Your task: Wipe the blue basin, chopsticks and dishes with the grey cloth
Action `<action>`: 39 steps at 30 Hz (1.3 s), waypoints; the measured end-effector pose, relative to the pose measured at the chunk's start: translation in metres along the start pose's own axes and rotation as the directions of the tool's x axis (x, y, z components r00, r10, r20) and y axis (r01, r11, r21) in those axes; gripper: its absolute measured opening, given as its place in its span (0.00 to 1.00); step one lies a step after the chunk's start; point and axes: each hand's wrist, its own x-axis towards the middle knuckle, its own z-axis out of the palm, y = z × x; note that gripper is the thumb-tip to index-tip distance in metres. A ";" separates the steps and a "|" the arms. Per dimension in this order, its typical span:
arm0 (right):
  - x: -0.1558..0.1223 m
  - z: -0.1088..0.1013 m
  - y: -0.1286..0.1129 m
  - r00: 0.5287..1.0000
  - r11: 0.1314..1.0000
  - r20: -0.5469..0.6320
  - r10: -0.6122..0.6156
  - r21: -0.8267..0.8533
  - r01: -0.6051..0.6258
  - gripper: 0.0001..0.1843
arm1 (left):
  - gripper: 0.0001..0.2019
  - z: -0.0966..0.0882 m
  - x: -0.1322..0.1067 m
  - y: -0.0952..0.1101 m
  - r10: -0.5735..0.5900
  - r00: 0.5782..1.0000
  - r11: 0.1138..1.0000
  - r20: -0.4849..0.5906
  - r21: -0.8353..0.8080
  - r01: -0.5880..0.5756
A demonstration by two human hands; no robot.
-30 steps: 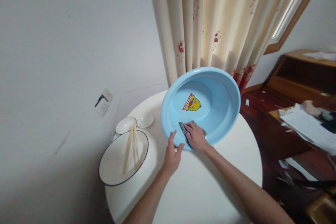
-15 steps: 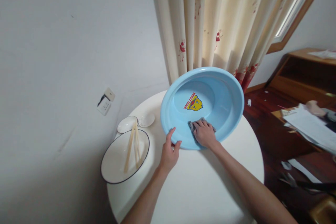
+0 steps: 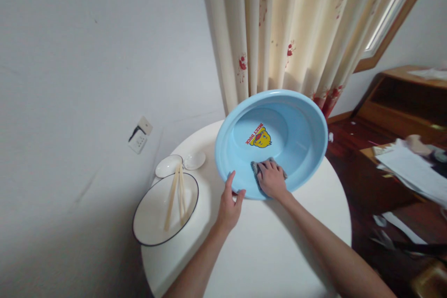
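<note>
A light blue plastic basin (image 3: 303, 144) with a yellow duck print on its bottom stands tilted on the round white table (image 3: 258, 251), its opening facing me. My left hand (image 3: 230, 207) grips the near-left rim, with thumb and forefinger over the edge and the other fingers hidden behind it. Under my right hand (image 3: 271, 179) is a grey cloth (image 3: 255, 167), which the bent fingers press against the basin's lower inner wall. Only the cloth's edges show around the fingers.
Left of the basin, a large white dish (image 3: 150, 214) with a dark rim carries several wooden chopsticks (image 3: 171, 200). Two small white dishes (image 3: 169, 165) sit behind it. A curtain (image 3: 279, 23) hangs behind the basin. Papers (image 3: 412, 163) lie at the right.
The basin has turned slightly and shifted a little to the right. My left hand has moved right with its rim, while my right hand stays on the cloth in nearly the same spot.
</note>
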 end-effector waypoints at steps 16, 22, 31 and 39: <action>-0.001 0.010 -0.022 0.989 0.959 -0.004 -0.148 0.242 0.145 0.25 | 0.24 0.003 0.000 0.001 0.022 0.999 1.000 0.031 -0.023 -0.021; 0.000 0.001 -0.002 0.996 0.993 0.033 -0.085 0.089 0.082 0.23 | 0.26 -0.008 0.003 0.006 0.056 0.998 0.998 -0.041 0.008 -0.056; -0.001 -0.001 0.009 0.999 0.999 0.005 -0.040 -0.012 0.040 0.21 | 0.27 -0.009 0.003 0.000 0.056 0.996 0.998 -0.073 -0.002 -0.056; -0.002 0.001 0.002 1.000 1.000 -0.019 0.010 0.011 -0.010 0.21 | 0.32 -0.001 0.002 0.000 -0.005 0.998 0.999 -0.067 -0.045 0.002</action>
